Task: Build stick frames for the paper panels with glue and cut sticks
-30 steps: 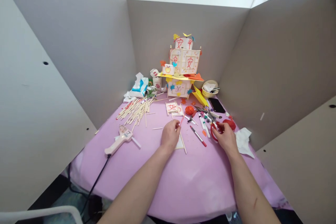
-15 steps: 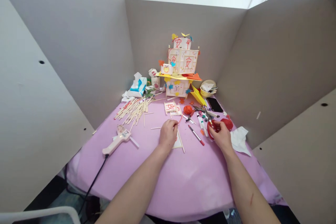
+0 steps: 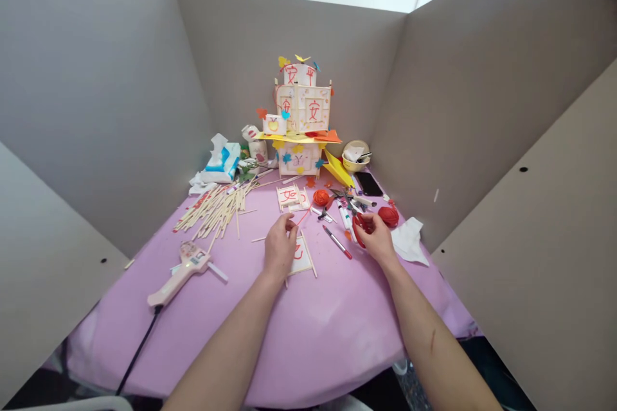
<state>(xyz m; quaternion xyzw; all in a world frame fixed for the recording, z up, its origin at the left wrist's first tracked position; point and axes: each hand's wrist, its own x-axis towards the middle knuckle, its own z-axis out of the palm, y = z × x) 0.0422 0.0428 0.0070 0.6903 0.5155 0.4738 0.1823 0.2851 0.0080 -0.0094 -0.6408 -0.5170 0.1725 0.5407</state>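
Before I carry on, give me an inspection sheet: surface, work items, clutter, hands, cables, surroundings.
Surface: purple cloth, lightly creased.
Work items: red yarn, red-handled scissors, stick-edged paper panel.
Clutter: loose sticks, red-capped pen, tissue pack, phone.
Hands: left hand pinches the red yarn; right hand grips the red-handled scissors by the handles.
Cables: black cord from the glue gun toward the near left edge; plug not seen.
Surroundings: grey partitions left, right and behind.

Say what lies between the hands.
The head view shows a white panel, partly hidden by the left hand, then a grey pen and white markers nearer the right hand.
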